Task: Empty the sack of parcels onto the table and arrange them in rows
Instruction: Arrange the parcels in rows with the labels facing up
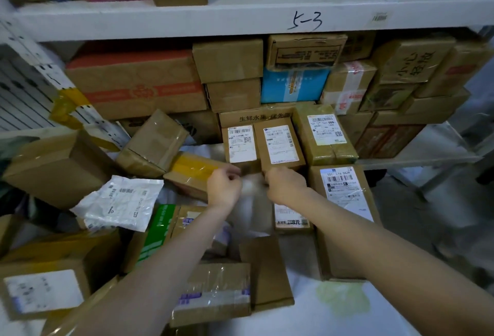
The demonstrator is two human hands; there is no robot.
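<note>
My left hand (224, 186) and my right hand (285, 184) reach forward side by side with curled fingers. Each pinches an end of a blurred white soft parcel (253, 188) between them. Just beyond it stand two small labelled boxes (240, 146) (280, 143) and an olive-taped box (324, 134), side by side. A long labelled box (344, 194) lies to the right of my right hand, and a small box with a price sticker (291, 218) lies under my right wrist. To the left, a loose heap holds a yellow-taped box (193, 168) and a white poly mailer (120, 202).
More cartons (42, 290) (213, 293) lie jumbled near me on the white table surface (320, 319). A white shelf marked 5-3 (267, 19) crosses above, with stacked boxes (139, 84) packed under it. Floor and a shelf leg (438, 175) show at right.
</note>
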